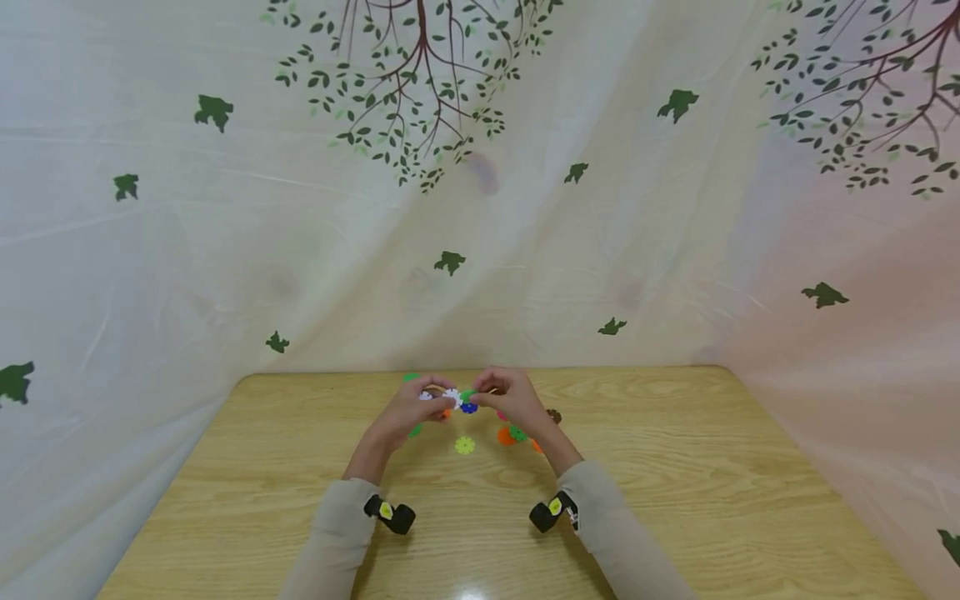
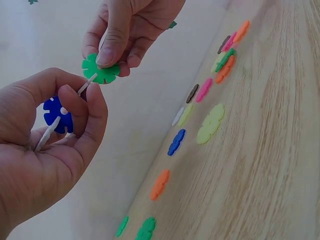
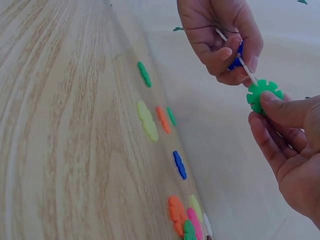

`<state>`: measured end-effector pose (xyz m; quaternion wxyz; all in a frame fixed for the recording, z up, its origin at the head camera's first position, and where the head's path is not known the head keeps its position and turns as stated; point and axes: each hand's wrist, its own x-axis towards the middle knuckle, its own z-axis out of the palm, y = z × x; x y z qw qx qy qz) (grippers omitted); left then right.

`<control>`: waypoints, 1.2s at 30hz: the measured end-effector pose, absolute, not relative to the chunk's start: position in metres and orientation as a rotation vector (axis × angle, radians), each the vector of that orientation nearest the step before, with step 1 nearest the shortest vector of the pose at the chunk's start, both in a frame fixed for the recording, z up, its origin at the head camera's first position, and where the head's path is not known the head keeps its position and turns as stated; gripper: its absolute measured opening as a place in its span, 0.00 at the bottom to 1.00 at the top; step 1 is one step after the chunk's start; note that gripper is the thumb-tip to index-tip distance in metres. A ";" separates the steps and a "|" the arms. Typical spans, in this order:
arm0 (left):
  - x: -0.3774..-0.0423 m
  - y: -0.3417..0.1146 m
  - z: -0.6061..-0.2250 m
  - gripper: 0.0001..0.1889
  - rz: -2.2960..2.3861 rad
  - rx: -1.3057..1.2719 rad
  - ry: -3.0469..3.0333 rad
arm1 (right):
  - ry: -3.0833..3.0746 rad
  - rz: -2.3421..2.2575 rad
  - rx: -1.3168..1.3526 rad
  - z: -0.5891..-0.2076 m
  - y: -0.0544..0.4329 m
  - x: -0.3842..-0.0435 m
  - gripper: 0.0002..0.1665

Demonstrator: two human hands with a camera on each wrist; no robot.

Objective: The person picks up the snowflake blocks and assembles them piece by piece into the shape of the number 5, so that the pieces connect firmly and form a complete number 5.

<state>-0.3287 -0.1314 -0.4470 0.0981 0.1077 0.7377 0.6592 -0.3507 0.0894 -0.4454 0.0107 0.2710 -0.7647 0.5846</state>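
Sleeves (image 1: 333, 533): pale, bottom of the frame.
Left hand (image 1: 408, 410): fingers curled round a blue disc (image 2: 51, 109) and white disc (image 1: 452, 396), middle.
Right hand (image 1: 513, 400): pinches a notched green disc (image 3: 258, 94), middle too.
Table (image 1: 675, 467): yellow disc (image 1: 465, 446), lower middle.

One disc (image 2: 106, 76) is green, another disc (image 2: 53, 110) blue, the table (image 1: 675, 483) wood-grained.

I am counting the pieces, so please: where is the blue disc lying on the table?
In the left wrist view, the blue disc lies slightly right of centre, by the table's far edge, above an orange disc.
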 end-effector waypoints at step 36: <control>-0.327 -0.123 -0.448 0.12 1.981 0.400 2.115 | -2.296 1.769 0.756 -0.443 0.087 -0.345 0.05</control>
